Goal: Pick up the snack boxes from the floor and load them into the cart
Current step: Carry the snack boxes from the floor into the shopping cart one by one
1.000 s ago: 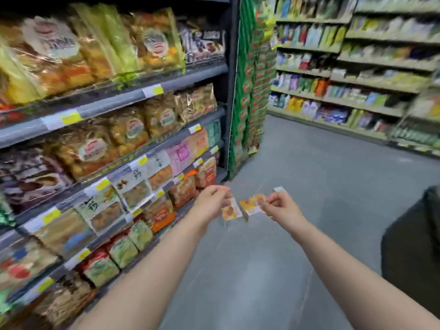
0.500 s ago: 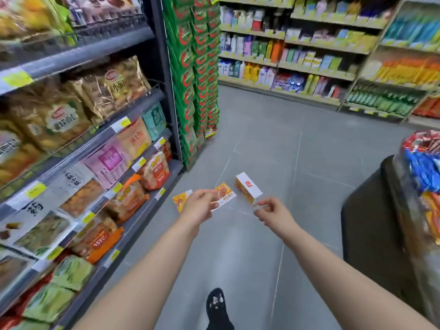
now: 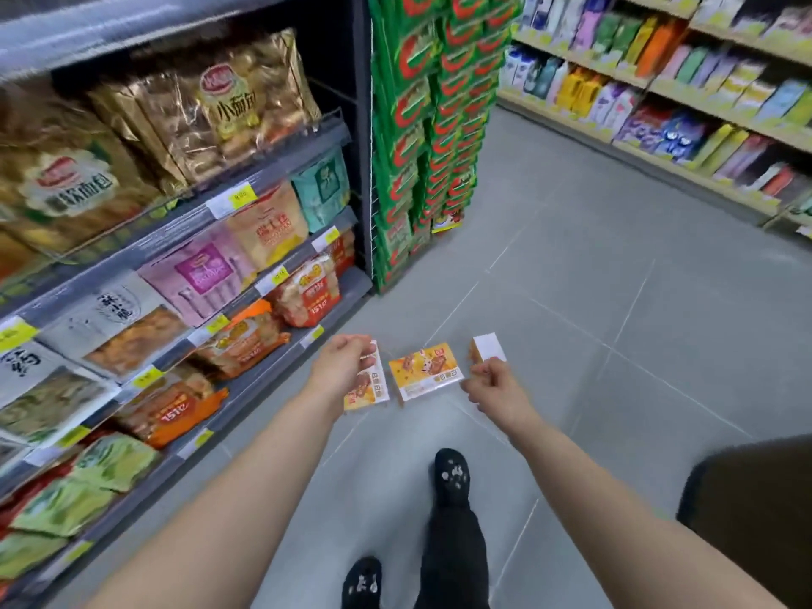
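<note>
- Left hand [image 3: 340,367] was stretched out low over the aisle, fingers curled and pinching the top edge of an orange-and-white cardboard snack box [image 3: 371,389] that hung down from it.
- Right hand [image 3: 496,389] was out level with it, fingers bent and pinching a small orange snack box with a blank white face [image 3: 488,348], which stuck up above the knuckles.
- The grey tiled floor [image 3: 593,301] filled the middle of the view.
- The grey metal shelf rack [image 3: 281,164] ran along the left, stocked with bagged breads and cakes behind yellow price tags.
- The far wall shelves [image 3: 650,83] held rows of cartons and bottles, blurred.
- The tall column of green-and-red packets [image 3: 417,125] stood at the end of the rack.
- The dark bulky object [image 3: 747,520] sat at the lower right edge; I could not tell what it was.
- The black trouser leg [image 3: 457,551] and two black patterned shoes [image 3: 452,474] showed below the arms.
- The third snack box, orange and yellow with a printed face [image 3: 425,371], lay face-up between the two hands, just beside each; I could not tell whether a hand carried it.
</note>
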